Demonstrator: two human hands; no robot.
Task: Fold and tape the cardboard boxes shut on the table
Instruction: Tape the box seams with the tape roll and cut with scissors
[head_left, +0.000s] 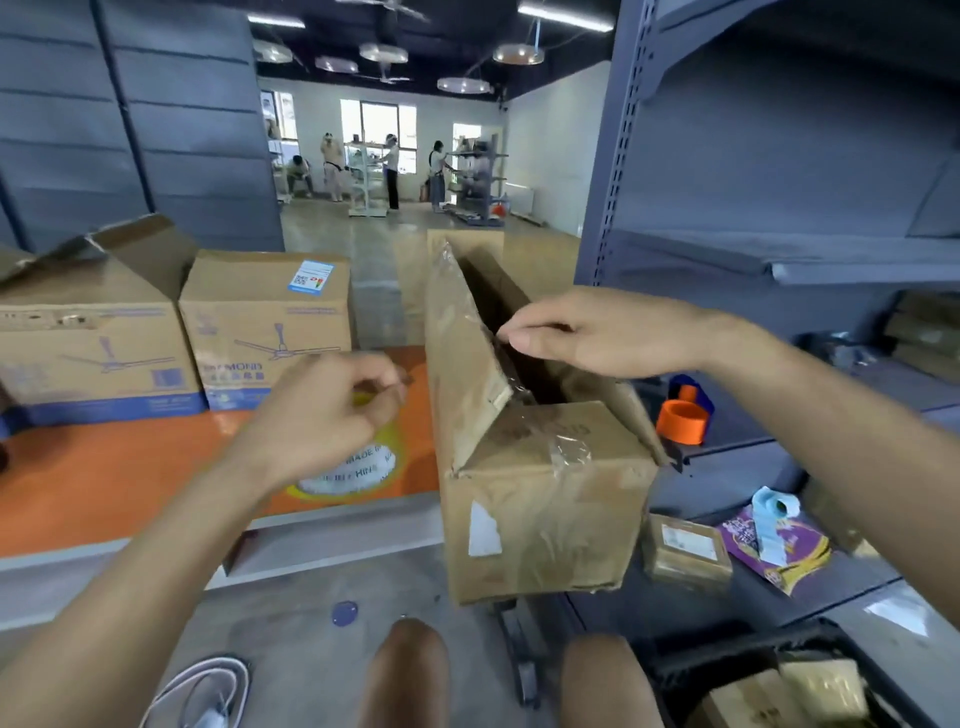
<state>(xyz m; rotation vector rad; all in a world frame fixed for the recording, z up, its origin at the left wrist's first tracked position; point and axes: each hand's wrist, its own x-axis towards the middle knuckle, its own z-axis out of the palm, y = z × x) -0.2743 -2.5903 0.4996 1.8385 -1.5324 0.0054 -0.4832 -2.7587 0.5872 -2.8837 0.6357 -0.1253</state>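
Observation:
A long brown cardboard box (540, 514) stands in front of me with its top open and old clear tape on its flaps. Its left flap (462, 353) stands upright. My right hand (587, 332) hovers over the opening, fingertips at the flap's upper edge, pinching a bit of clear tape there. My left hand (332, 410) is left of the box, fingers curled, thumb and fingers pinched together on something small that I cannot make out. An orange tape dispenser (683, 415) lies on the shelf right of the box.
Two printed fan boxes (265, 332) (93, 343) sit at the back left on an orange flat carton (104, 478). A small taped parcel (685, 551) and a purple packet (779, 545) lie on the grey shelf at right. People stand far off in the room.

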